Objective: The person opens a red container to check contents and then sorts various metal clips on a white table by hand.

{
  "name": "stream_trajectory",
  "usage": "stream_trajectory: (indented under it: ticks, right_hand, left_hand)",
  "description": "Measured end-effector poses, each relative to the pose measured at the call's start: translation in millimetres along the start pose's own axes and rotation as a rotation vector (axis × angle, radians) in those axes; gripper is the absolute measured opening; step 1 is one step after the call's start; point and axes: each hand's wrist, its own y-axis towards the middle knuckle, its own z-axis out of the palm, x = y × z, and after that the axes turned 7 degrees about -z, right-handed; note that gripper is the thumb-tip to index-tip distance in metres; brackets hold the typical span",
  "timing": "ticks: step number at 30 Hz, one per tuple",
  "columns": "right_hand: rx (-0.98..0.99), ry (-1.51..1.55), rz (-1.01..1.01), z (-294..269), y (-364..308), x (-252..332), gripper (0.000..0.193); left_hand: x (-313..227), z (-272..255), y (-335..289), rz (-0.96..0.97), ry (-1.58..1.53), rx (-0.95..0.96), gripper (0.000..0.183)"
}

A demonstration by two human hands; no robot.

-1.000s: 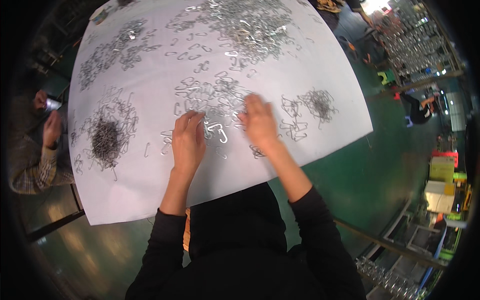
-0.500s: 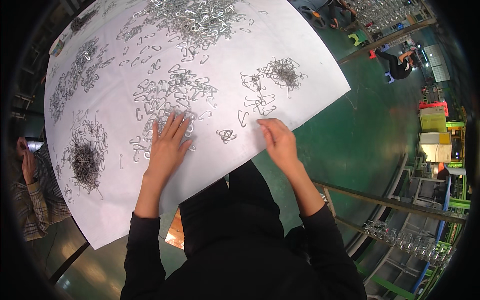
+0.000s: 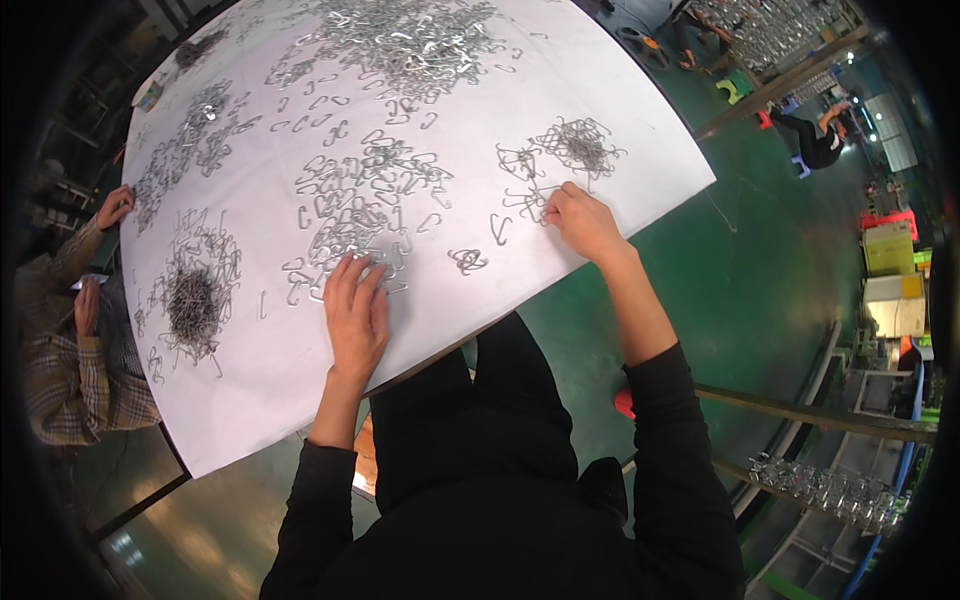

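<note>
While the person leans over the white desk (image 3: 620,130), the left hand (image 3: 355,310) lies flat, fingers together and spread on nothing, its tips resting on the loose scatter of bent wire hooks (image 3: 365,195) at the centre of the frame. The right hand (image 3: 585,222), toward the right edge of the sheet, has its fingers curled down at the rim of a small tangled bundle of hooks (image 3: 580,145) in the upper right; whether it actually pinches a hook I cannot tell, since the fingertips are hidden. A single small knot of hooks (image 3: 468,261) lies between the two hands, apart from both.

A big loose heap (image 3: 410,40) fills the top of the frame, and a dark dense bundle (image 3: 195,300) sits at the left, near another person's hands (image 3: 115,205) at the left edge.

The risks look plain to me. The hooks interlock easily, so a pull on one could drag neighbours along and undo a sorted bundle. The right hand works close to the desk's edge, where a careless sweep could send pieces onto the green floor (image 3: 760,260). A flat palm sliding over the wire ends could also get scratched.
</note>
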Motion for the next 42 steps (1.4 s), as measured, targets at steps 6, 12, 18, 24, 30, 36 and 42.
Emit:
stream_trajectory:
  ticks: [6,12,18,24,30,36,42]
  right_hand:
    - [-0.115,0.702,0.250,12.4,-16.8,-10.5,0.013]
    - [-0.066,1.317,0.411,23.0,-43.7,40.3,0.014]
    - [-0.047,1.494,0.439,33.8,-48.2,59.8,0.012]
    - [-0.181,1.601,0.492,44.1,-49.7,72.1,0.014]
    - [-0.238,1.628,0.480,26.6,-53.2,90.3,0.013]
    - [-0.325,1.512,0.313,9.1,-48.4,113.3,0.008]
    - [-0.485,1.322,0.148,5.3,-46.2,133.2,0.004]
  left_hand:
    - [2.0,23.1,29.6,-0.019,0.058,0.004,0.027]
    - [-23.1,63.3,65.7,-0.100,0.187,0.131,0.028]
    - [-21.9,87.4,74.5,-0.017,0.260,0.235,0.018]
    - [-28.9,76.7,92.4,-0.002,0.408,0.363,0.012]
    - [-25.9,33.6,90.5,-0.565,-0.544,0.517,0.012]
    - [-57.9,23.8,61.5,-0.996,-1.277,0.479,0.016]
    - [-78.4,13.5,56.1,-1.163,-1.410,0.439,0.016]
